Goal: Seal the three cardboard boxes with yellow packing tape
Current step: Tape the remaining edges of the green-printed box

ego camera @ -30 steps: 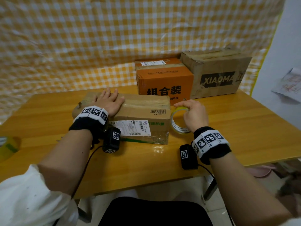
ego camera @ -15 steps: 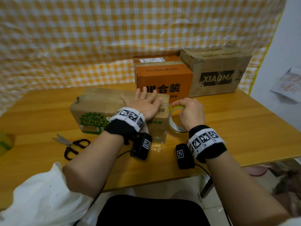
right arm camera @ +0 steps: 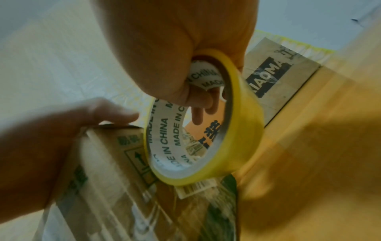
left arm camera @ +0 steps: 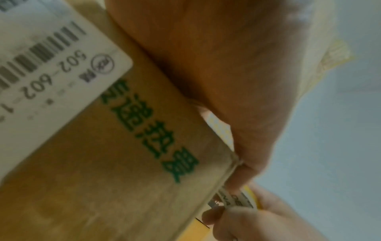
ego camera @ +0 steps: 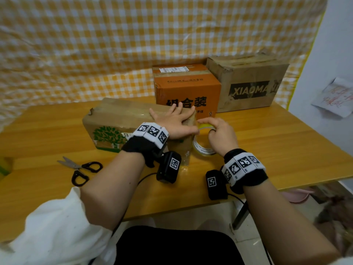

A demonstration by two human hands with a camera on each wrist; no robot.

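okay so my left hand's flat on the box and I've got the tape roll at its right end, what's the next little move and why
Probably draw the tape roll down the right end of the brown box, keeping the strip taut. The left hand lies flat on the top at that end, while the right hand has its grip on the roll beside the corner. The scissors lie ready for the cut afterwards.

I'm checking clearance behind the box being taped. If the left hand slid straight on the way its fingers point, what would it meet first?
The left hand lies flat on the tree-print box, fingers pointing away from the person. Straight on, it would likely meet the orange box first; the gap between the boxes is hard to judge.
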